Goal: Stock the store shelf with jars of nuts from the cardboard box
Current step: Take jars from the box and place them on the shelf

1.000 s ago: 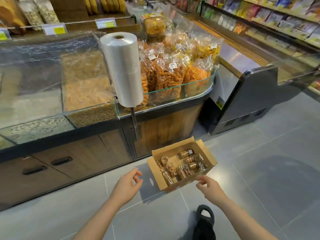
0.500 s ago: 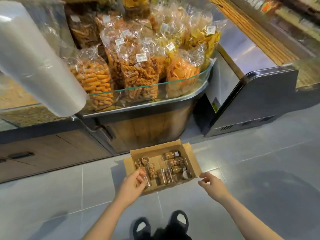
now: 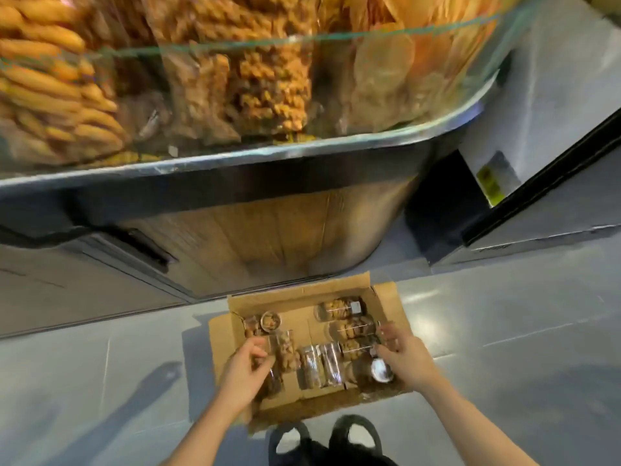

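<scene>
An open cardboard box [image 3: 386, 297] sits on the grey floor tiles in front of the counter. Several clear jars of nuts lie in it: one with a dark lid [image 3: 341, 309] at the back right, two side by side [image 3: 319, 364] in the middle, one [image 3: 287, 351] on the left. My left hand [image 3: 245, 371] is inside the box at its left end, fingers curled beside the left jar; blur hides whether it grips. My right hand [image 3: 401, 356] reaches in from the right, fingers spread over the right-hand jars, next to a silver lid [image 3: 381, 369].
A counter with a curved glass front [image 3: 302, 42] full of bagged orange snacks overhangs the box. Its wooden base [image 3: 268, 237] stands just behind the box. A grey cabinet [image 3: 554, 213] is at the right. My black shoes [image 3: 356, 432] touch the box's near edge.
My head has dropped much closer to the floor and the box. Both hands moved from the box's outer edges into it, over the jars.
</scene>
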Demonstrator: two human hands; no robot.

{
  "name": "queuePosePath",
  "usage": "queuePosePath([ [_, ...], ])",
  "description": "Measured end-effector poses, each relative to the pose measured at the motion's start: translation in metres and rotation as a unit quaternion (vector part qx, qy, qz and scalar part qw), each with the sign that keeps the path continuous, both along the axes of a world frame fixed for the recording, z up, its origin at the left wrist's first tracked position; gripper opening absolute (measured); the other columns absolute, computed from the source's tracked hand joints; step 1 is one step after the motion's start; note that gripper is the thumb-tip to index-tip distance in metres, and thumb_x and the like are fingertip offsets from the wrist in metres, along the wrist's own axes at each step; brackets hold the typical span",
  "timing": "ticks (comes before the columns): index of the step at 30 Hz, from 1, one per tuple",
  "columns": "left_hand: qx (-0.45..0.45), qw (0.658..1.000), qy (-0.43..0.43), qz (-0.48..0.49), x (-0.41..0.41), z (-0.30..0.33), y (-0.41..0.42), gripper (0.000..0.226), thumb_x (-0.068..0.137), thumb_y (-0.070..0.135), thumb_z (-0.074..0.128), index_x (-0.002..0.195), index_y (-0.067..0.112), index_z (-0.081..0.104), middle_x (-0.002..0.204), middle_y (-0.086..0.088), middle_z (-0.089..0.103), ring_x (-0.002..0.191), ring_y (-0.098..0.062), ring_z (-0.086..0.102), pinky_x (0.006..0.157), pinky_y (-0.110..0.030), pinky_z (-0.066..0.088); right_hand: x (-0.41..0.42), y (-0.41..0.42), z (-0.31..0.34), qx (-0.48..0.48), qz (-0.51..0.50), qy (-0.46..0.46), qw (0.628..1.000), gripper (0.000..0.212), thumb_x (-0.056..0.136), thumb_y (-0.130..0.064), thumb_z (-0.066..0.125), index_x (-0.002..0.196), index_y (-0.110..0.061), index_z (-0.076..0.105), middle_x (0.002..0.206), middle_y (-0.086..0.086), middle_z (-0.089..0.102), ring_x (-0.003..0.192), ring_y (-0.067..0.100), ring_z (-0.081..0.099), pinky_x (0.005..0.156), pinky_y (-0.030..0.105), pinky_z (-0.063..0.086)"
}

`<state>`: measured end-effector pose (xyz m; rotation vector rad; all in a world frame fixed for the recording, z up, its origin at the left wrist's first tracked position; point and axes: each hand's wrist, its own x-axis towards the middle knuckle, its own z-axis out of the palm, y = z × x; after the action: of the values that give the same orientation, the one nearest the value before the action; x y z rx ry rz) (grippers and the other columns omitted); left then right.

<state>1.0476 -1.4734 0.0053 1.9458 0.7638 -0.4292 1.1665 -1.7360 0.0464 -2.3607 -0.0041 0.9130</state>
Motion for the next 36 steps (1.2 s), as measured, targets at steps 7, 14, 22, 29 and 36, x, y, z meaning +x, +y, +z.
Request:
queuePosePath([
  [7, -0.002, 0.996, -0.031, 0.088, 0.026, -0.233, 0.001, 0.079, 0.077, 0.032, 0.075, 0.141, 0.027, 0.030, 0.134, 0.007, 0.047, 0.117, -0.015, 0.054, 0.102, -0.044, 0.044, 0.037, 0.014, -0.234, -0.017, 0.098, -0.033, 0.995, 0.037, 0.082, -0.018, 0.067, 0.117, -0.019, 0.057, 0.105, -0.004, 0.059, 0.104, 0.017, 0.058, 0.077, 0.017, 0.041],
  [14, 0.041, 0.976, -0.089, 0.194, 0.061, -0.356, 0.015, 0.087, 0.066, 0.013, 0.084, 0.137, 0.024, 0.036, 0.134, -0.004, 0.049, 0.127, -0.023, 0.044, 0.106, -0.041, 0.037, 0.074, 0.016, -0.371, -0.085, 0.203, -0.046, 0.975, 0.056, 0.080, -0.026, 0.069, 0.132, -0.026, 0.047, 0.132, -0.005, 0.051, 0.116, 0.014, 0.053, 0.094, 0.025, 0.043],
  [22, 0.079, 0.975, -0.097, 0.183, 0.072, -0.371, 0.023, 0.076, 0.060, 0.018, 0.088, 0.118, 0.028, 0.041, 0.111, 0.001, 0.057, 0.104, -0.020, 0.055, 0.084, -0.035, 0.046, 0.088, 0.023, -0.395, -0.240, 0.416, -0.070, 0.874, 0.075, 0.074, -0.035, 0.070, 0.140, -0.030, 0.035, 0.134, -0.004, 0.051, 0.115, 0.022, 0.055, 0.093, 0.036, 0.047],
  [29, 0.057, 0.980, -0.108, 0.159, 0.069, -0.345, 0.027, 0.072, 0.061, 0.016, 0.087, 0.119, 0.029, 0.046, 0.108, 0.005, 0.060, 0.104, -0.015, 0.056, 0.084, -0.028, 0.043, 0.084, 0.027, -0.367, -0.252, 0.418, -0.115, 0.865, 0.068, 0.076, -0.041, 0.066, 0.135, -0.032, 0.036, 0.115, -0.004, 0.064, 0.099, 0.019, 0.063, 0.078, 0.030, 0.050],
  [36, 0.048, 0.982, -0.112, 0.145, 0.065, -0.183, 0.021, 0.067, 0.059, 0.018, 0.087, 0.112, 0.034, 0.049, 0.101, 0.008, 0.063, 0.096, -0.012, 0.059, 0.081, -0.025, 0.042, 0.073, 0.041, -0.205, -0.153, 0.368, -0.149, 0.905, 0.070, 0.076, -0.050, 0.061, 0.138, -0.036, 0.033, 0.122, -0.010, 0.061, 0.106, 0.015, 0.061, 0.083, 0.028, 0.048],
])
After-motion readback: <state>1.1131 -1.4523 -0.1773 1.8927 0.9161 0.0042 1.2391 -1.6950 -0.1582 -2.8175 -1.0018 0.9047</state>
